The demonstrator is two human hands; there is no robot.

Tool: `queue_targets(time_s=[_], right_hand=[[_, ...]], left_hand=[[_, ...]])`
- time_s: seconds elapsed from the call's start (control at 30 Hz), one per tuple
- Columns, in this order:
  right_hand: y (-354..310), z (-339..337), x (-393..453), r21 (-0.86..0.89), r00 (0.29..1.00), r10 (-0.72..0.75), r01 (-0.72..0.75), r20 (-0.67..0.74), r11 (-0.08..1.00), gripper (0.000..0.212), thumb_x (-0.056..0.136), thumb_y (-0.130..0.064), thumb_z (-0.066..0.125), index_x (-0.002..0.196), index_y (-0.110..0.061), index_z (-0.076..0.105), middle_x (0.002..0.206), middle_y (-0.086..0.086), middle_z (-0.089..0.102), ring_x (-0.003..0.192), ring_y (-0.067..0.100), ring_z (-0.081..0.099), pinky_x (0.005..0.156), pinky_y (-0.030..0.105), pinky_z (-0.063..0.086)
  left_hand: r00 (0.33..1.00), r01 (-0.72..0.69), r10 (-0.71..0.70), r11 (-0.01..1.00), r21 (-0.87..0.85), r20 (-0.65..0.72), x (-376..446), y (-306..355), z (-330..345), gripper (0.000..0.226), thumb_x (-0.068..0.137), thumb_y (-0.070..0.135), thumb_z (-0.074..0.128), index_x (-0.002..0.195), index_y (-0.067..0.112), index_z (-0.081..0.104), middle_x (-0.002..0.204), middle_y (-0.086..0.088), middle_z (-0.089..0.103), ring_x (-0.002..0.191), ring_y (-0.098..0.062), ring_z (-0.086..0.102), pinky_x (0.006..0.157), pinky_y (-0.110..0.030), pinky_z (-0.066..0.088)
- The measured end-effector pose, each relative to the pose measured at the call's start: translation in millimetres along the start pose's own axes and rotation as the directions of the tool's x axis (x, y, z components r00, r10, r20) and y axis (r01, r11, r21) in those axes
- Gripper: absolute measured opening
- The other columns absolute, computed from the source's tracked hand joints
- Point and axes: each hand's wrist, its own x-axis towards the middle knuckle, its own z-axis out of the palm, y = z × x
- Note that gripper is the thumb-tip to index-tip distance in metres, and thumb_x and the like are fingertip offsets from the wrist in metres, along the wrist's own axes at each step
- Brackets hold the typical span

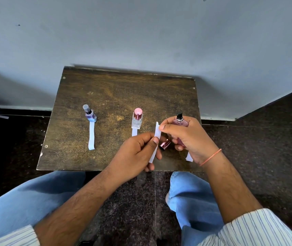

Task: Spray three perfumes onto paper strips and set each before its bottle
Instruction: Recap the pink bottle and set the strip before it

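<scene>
My right hand (189, 137) grips a pink perfume bottle (180, 122) with a bare black sprayer, raised over the table's right side. My left hand (138, 151) pinches a white paper strip (155, 142) upright just left of that bottle. The bottle's shiny pink cap (164, 145) lies on the table between my hands. A purple bottle (90, 113) stands at the left with a strip (91, 136) before it. A clear bottle with a pink cap (137, 118) stands in the middle, a strip (134, 132) partly hidden by my left hand before it.
The small dark wooden table (116, 93) stands against a grey wall. Another bit of white paper (188, 158) shows under my right wrist near the front edge. My knees in blue jeans sit below the table, over a dark speckled floor.
</scene>
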Motion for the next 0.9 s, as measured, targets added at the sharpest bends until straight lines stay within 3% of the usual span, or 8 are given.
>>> queue_targets(time_s=[0.17,0.27,0.33,0.47,0.57,0.63,0.73,0.9], right_hand=[[0,-1,6,-0.133,0.996,-0.022,0.011,-0.081,0.991,0.009,0.095,-0.018,0.078,0.086,-0.017,0.08,0.061,-0.003,0.054,0.056,0.007,0.049,0.052,0.025,0.034],[3,-2,12,-0.344,0.987,-0.102,0.053,-0.127,0.938,0.009,0.091,-0.025,0.079,0.083,-0.023,0.081,0.068,-0.004,0.073,0.067,0.006,0.065,0.066,0.041,0.053],[7,-4,17,-0.419,0.978,-0.139,0.061,-0.157,0.906,0.008,0.089,-0.03,0.079,0.081,-0.028,0.081,0.079,-0.001,0.078,0.078,0.014,0.071,0.079,0.045,0.057],[11,-5,25,-0.573,0.963,-0.196,0.058,-0.183,0.818,0.011,0.091,-0.037,0.078,0.084,-0.028,0.078,0.081,-0.011,0.077,0.083,0.008,0.072,0.082,0.039,0.059],[13,-3,28,-0.626,0.959,-0.212,0.051,-0.185,0.778,0.012,0.091,-0.042,0.076,0.09,-0.03,0.078,0.084,-0.014,0.078,0.087,0.007,0.073,0.087,0.042,0.061],[13,-2,28,-0.656,0.958,-0.219,0.046,-0.184,0.753,0.013,0.092,-0.043,0.075,0.093,-0.031,0.078,0.086,-0.014,0.078,0.088,0.009,0.074,0.087,0.043,0.062],[12,-2,27,-0.712,0.954,-0.246,0.053,-0.171,0.7,0.016,0.094,-0.044,0.075,0.1,-0.03,0.078,0.09,-0.012,0.078,0.091,0.014,0.074,0.086,0.044,0.062],[13,-2,24,-0.806,0.943,-0.286,0.034,-0.17,0.591,0.024,0.093,-0.055,0.069,0.109,-0.037,0.073,0.093,-0.012,0.078,0.094,0.02,0.074,0.082,0.044,0.063]], left_hand=[[0.999,0.049,-0.049,0.998,0.039,-0.009,3,-2,2,0.02,0.113,0.025,0.052,0.112,0.025,0.072,0.078,0.004,0.077,0.053,-0.019,0.067,0.047,-0.028,0.054],[0.997,0.074,-0.069,0.991,0.116,-0.04,4,-3,3,0.019,0.112,0.026,0.054,0.108,0.025,0.073,0.078,0.005,0.078,0.051,-0.016,0.069,0.046,-0.028,0.055],[0.994,0.089,-0.076,0.984,0.157,-0.084,5,-4,3,0.017,0.111,0.026,0.056,0.116,0.026,0.073,0.079,0.005,0.079,0.05,-0.013,0.069,0.045,-0.027,0.055],[0.989,0.077,-0.035,0.951,0.3,-0.143,6,-3,2,0.035,0.109,0.028,0.06,0.144,0.03,0.064,0.079,0.01,0.08,0.047,0.0,0.065,0.047,-0.016,0.05],[0.988,0.039,0.041,0.87,0.491,-0.151,6,0,2,0.039,0.108,0.031,0.06,0.147,0.033,0.061,0.077,0.016,0.078,0.054,0.014,0.064,0.055,-0.006,0.045],[0.982,0.025,0.095,0.791,0.612,-0.163,7,-2,1,0.041,0.107,0.038,0.059,0.148,0.038,0.058,0.076,0.016,0.077,0.067,0.009,0.07,0.066,-0.017,0.057],[0.98,0.039,0.121,0.669,0.742,-0.161,8,-6,3,0.049,0.104,0.049,0.055,0.152,0.043,0.048,0.082,0.009,0.077,0.08,-0.017,0.076,0.074,-0.041,0.066],[0.976,0.052,0.145,0.575,0.817,-0.164,7,-5,7,0.048,0.104,0.052,0.052,0.15,0.046,0.043,0.081,0.005,0.074,0.076,-0.023,0.074,0.07,-0.042,0.066]])
